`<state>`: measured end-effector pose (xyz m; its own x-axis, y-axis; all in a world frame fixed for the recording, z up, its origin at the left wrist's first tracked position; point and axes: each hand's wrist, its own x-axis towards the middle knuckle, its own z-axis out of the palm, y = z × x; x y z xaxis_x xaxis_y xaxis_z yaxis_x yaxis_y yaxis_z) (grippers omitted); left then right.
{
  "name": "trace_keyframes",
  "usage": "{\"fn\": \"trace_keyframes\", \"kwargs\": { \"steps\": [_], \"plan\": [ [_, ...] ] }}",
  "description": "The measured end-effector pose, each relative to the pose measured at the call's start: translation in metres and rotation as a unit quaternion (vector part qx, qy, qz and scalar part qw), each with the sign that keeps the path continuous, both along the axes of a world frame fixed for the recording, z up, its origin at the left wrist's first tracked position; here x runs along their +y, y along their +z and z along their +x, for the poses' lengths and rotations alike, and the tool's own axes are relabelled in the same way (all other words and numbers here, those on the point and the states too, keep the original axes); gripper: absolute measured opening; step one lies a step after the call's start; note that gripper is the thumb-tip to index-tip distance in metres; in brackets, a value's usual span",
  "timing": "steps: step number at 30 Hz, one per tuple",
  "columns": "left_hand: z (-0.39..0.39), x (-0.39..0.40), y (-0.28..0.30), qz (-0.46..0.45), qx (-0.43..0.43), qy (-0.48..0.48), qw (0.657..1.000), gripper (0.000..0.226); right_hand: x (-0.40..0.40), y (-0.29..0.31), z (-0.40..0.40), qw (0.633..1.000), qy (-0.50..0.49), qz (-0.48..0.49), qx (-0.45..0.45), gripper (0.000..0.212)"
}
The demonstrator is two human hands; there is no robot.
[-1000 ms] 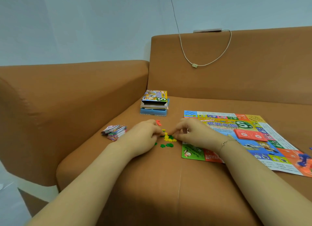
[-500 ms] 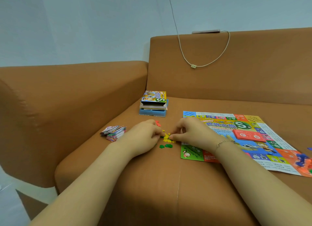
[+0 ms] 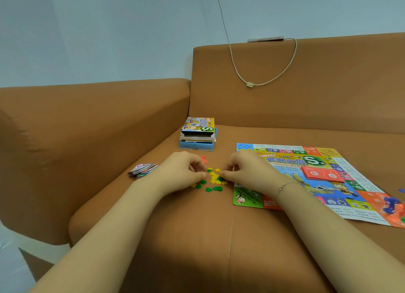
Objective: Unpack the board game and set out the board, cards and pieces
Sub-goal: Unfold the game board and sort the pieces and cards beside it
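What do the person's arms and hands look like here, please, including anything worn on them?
Both forearms are bare, with no sleeves in view. The left hand wears nothing that shows: no ring, watch or glove. The right hand is also bare, but a thin metallic chain bracelet circles its wrist. Nails are too small to judge.

Soft, even light fills the scene, neither dim nor harsh, with no glare. A broad, diffuse shadow darkens the sofa seat (image 3: pixel 197 260) between the forearms at the bottom. Wide-angle distortion bows the sofa armrest (image 3: pixel 87 126) and stretches the edges. Detail is soft throughout; print on the board (image 3: pixel 328 178) smears.
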<state>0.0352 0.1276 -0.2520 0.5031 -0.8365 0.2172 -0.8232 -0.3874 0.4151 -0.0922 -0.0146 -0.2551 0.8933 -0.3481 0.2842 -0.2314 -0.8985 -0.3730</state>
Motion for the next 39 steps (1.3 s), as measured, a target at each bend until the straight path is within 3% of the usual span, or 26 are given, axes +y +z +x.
{"fn": "trace_keyframes", "kwargs": {
  "steps": [6,16,20,26,31,34,39],
  "plan": [
    [0.0,-0.022,-0.013,-0.023,-0.017,0.068,0.997,0.018,0.002,0.0,0.0,1.0,-0.017,-0.006,0.009,0.025],
    [0.0,-0.035,-0.017,-0.045,-0.03,0.153,0.987,0.015,0.001,0.001,0.001,1.0,-0.017,-0.022,0.013,0.015],
    [-0.002,-0.034,-0.015,-0.043,-0.04,0.146,0.988,0.013,0.0,0.001,0.0,1.0,-0.008,-0.021,0.016,0.015],
    [0.002,-0.024,-0.008,-0.063,0.045,0.105,0.991,0.014,0.0,0.001,-0.002,0.999,0.01,-0.022,0.028,0.016],
    [-0.006,-0.002,0.011,0.008,0.107,-0.007,0.994,0.006,-0.004,-0.001,-0.001,0.999,0.019,0.008,0.032,0.016],
    [-0.012,0.006,0.011,0.04,0.092,-0.029,0.995,0.007,-0.004,-0.001,0.001,0.999,0.021,0.013,0.038,0.013],
    [-0.005,0.017,0.009,0.018,0.089,-0.035,0.995,0.012,-0.007,0.005,0.008,0.995,0.019,0.062,0.082,0.016]
  ]
}}
